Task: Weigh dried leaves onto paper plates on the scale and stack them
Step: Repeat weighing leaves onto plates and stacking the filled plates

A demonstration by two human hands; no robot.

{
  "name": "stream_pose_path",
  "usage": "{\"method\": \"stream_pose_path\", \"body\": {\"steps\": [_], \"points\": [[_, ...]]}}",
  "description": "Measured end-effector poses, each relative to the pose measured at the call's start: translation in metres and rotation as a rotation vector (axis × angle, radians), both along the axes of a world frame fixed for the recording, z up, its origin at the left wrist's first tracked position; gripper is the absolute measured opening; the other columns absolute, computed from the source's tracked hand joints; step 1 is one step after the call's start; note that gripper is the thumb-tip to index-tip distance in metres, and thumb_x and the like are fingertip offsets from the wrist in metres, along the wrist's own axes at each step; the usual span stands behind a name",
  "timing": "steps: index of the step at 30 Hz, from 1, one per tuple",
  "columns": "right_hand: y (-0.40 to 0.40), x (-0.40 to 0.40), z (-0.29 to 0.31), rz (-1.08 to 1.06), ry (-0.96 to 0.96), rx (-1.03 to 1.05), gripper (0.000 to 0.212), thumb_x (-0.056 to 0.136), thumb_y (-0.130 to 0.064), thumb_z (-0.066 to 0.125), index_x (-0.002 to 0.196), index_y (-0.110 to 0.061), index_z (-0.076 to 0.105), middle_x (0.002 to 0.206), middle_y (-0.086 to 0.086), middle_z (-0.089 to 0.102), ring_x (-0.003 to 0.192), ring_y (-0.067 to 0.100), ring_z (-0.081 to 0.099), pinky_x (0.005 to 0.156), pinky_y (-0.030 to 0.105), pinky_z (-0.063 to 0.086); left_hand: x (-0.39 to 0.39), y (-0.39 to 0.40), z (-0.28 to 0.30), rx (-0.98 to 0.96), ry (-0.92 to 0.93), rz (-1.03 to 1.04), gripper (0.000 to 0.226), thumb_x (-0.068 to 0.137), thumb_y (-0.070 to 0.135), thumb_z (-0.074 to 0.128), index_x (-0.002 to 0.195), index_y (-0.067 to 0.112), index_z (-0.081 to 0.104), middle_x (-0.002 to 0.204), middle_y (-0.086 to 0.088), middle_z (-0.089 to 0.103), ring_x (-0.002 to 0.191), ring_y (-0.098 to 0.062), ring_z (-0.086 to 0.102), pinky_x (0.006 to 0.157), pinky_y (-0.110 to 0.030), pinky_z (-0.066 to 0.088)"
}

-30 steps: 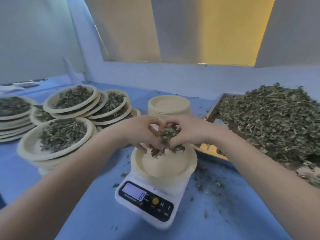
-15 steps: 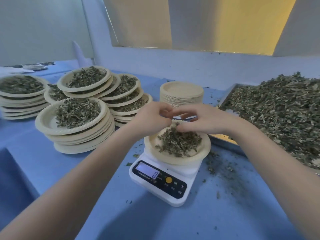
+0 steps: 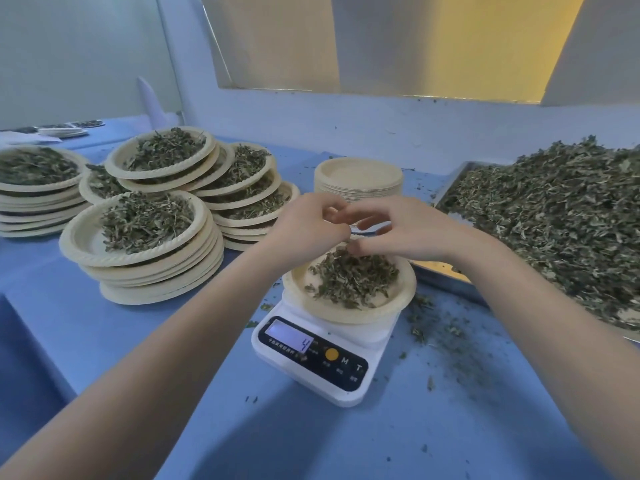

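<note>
Both hands [image 3: 308, 226] [image 3: 403, 228] loosely open w/ fingertips over paper plate [image 3: 405, 299] of crumbled dark-green dried leaves [image 3: 353, 278] on scale [image 3: 346, 393].

**Leaves land on the plate**

A second ago your left hand [image 3: 304, 230] and right hand [image 3: 398, 230] cupped the dried leaves [image 3: 353, 278] above a bare paper plate [image 3: 346, 315]; now the heap lies on it, your fingers loosened just above.

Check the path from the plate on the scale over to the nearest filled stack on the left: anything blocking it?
Nothing visible does. Between the plate on the scale and the nearest filled stack lies only bare blue table. The left forearm crosses that gap, but it moves with the hand.
</note>
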State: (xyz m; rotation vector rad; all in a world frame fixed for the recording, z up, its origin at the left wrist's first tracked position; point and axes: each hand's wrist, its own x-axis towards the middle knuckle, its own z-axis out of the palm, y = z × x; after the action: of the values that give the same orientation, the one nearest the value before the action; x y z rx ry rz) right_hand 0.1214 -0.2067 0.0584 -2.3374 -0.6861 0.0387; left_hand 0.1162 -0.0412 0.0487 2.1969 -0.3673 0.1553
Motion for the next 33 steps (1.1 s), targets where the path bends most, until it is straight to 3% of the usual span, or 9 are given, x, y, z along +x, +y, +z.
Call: {"method": "stream_pose_path", "body": {"steps": [4,10,16,18,20,23,25,28,33], "points": [[-0.016,-0.002,0.007,-0.067,-0.042,0.004,0.027,0.078,-0.02,0.067,0.094,-0.041,0.066,0.108,-0.015,0.065,0.094,0.003,0.064,0.083,0.032,0.054,0.0,-0.018,0.005,-0.021,-0.02,-0.012,0.028,0.078,0.013,0.06,0.092,0.036,0.064,0.085,0.015,0.065,0.08,-0.006,0.061,0.07,-0.019,0.047],[-0.077,-0.005,0.011,-0.262,-0.131,-0.185,0.021,0.075,-0.014,0.067,0.075,-0.034,0.058,0.082,-0.014,0.066,0.075,0.008,0.062,0.056,0.006,0.042,0.007,-0.098,0.005,0.149,-0.069,-0.136,0.013,0.077,0.007,0.056,0.077,0.021,0.057,0.08,0.004,0.06,0.08,-0.018,0.055,0.061,-0.024,0.041],[-0.146,0.0,-0.015,-0.39,0.041,-0.685,0.055,0.074,-0.032,0.071,0.126,-0.029,0.053,0.114,0.0,0.063,0.099,0.018,0.058,0.083,0.027,0.047,0.033,-0.173,-0.016,0.579,0.134,-0.305,0.028,0.087,0.006,0.052,0.115,0.008,0.05,0.086,-0.006,0.052,0.069,-0.017,0.047,0.052,-0.026,0.033],[-0.158,0.003,-0.028,-0.386,0.142,-0.711,0.065,0.074,-0.032,0.068,0.135,-0.032,0.046,0.101,-0.004,0.064,0.094,0.017,0.062,0.08,0.027,0.049,0.04,-0.187,-0.021,0.709,0.222,-0.313,0.035,0.088,0.005,0.053,0.123,0.005,0.048,0.085,-0.006,0.05,0.067,-0.016,0.043,0.052,-0.024,0.032],[-0.16,0.009,-0.042,-0.368,0.166,-0.673,0.059,0.075,-0.032,0.066,0.132,-0.033,0.049,0.079,-0.008,0.059,0.078,0.017,0.066,0.068,0.026,0.05,0.044,-0.195,-0.025,0.731,0.274,-0.311,0.045,0.087,0.004,0.053,0.132,0.0,0.044,0.089,-0.009,0.052,0.068,-0.017,0.046,0.05,-0.023,0.034],[-0.156,0.022,-0.057,-0.387,0.051,-0.553,0.017,0.076,-0.034,0.069,0.083,-0.024,0.058,0.064,-0.008,0.057,0.059,0.013,0.061,0.046,0.017,0.039,0.044,-0.204,-0.028,0.652,0.277,-0.29,0.042,0.084,0.0,0.054,0.125,-0.002,0.05,0.106,-0.018,0.06,0.077,-0.023,0.051,0.047,-0.024,0.037],[-0.152,0.026,-0.057,-0.415,0.027,-0.45,0.022,0.075,-0.028,0.073,0.067,-0.023,0.053,0.056,-0.01,0.055,0.049,0.007,0.056,0.037,0.011,0.032,0.045,-0.204,-0.028,0.601,0.247,-0.251,0.033,0.087,0.0,0.051,0.12,-0.005,0.051,0.113,-0.022,0.059,0.085,-0.027,0.053,0.057,-0.029,0.043],[-0.148,0.025,-0.045,-0.438,-0.006,-0.288,0.024,0.075,-0.024,0.075,0.096,-0.023,0.065,0.079,-0.005,0.063,0.058,0.01,0.062,0.047,0.011,0.043,0.047,-0.192,-0.018,0.487,0.244,-0.21,0.028,0.085,-0.002,0.054,0.114,-0.005,0.053,0.113,-0.024,0.061,0.097,-0.033,0.062,0.081,-0.04,0.052],[-0.111,0.016,-0.006,-0.396,-0.132,-0.104,0.044,0.073,-0.022,0.074,0.116,-0.025,0.064,0.097,-0.009,0.056,0.058,-0.003,0.057,0.045,0.003,0.035,0.039,-0.141,0.026,0.344,0.189,-0.152,0.036,0.078,-0.007,0.063,0.113,0.0,0.056,0.082,-0.012,0.062,0.074,-0.025,0.064,0.078,-0.037,0.056]]}}
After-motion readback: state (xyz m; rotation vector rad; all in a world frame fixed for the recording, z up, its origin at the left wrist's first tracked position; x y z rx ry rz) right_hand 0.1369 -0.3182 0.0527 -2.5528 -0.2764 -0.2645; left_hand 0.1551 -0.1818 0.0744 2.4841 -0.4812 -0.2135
